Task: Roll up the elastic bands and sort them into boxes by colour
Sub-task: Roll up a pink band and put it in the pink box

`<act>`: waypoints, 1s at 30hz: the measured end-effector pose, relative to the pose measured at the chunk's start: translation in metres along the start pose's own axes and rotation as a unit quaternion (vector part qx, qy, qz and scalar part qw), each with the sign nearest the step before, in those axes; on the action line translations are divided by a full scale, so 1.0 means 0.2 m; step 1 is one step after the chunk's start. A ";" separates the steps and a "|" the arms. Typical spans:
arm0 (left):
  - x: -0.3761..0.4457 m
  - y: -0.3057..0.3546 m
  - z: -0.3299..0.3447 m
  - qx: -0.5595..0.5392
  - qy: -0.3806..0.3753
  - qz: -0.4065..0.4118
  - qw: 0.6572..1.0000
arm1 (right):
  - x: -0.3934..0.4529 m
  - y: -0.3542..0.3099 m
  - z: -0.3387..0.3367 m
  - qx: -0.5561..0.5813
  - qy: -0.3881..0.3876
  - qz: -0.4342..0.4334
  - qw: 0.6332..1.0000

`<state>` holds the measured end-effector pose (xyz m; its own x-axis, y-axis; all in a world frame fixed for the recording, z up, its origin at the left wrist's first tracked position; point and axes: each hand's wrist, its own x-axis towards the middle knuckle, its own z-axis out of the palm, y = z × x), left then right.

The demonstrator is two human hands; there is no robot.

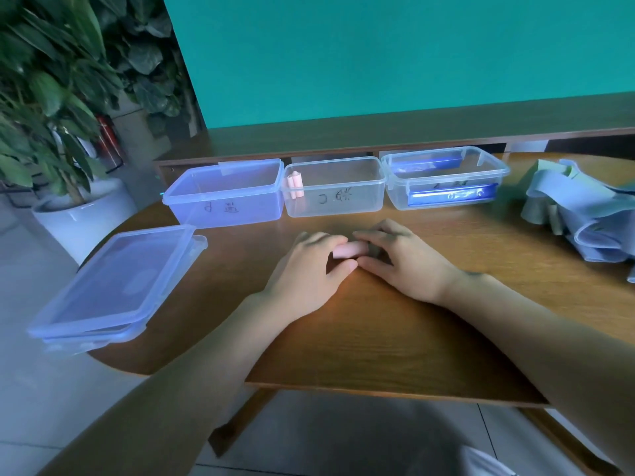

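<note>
Pink band roll (347, 250) pinched in both hands' grip; middle box (335, 187) holds pink rolls (294, 182).

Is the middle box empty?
No. The middle box holds pink rolled bands at its left end.

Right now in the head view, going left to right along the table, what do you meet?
Stacked lids → blue-tinted box → middle clear box holding pink rolls → right clear box holding blue rolls → pile of unrolled bands.
</note>
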<state>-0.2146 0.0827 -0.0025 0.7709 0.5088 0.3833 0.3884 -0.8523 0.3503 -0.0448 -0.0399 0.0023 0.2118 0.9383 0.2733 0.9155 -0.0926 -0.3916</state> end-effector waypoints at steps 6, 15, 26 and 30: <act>0.08 -0.05 0.02 -0.036 -0.010 -0.005 0.999 | 0.06 0.04 0.00 0.054 0.034 -0.013 0.998; 0.22 -0.08 0.02 -0.068 -0.016 0.039 0.997 | 0.13 0.08 0.00 0.096 0.031 0.002 0.995; 0.34 -0.07 0.08 -0.139 0.036 0.094 0.985 | 0.12 0.13 -0.04 0.265 0.132 0.062 0.953; 0.37 -0.06 0.10 -0.166 0.115 0.129 0.971 | 0.16 0.10 -0.09 0.281 0.164 0.061 0.944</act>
<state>-0.1515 0.1283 0.0055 0.6730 0.3301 0.6619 -0.0159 -0.8883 0.4591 -0.0134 -0.0177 0.0199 0.4822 0.7702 0.4174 0.5706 0.0853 -0.8168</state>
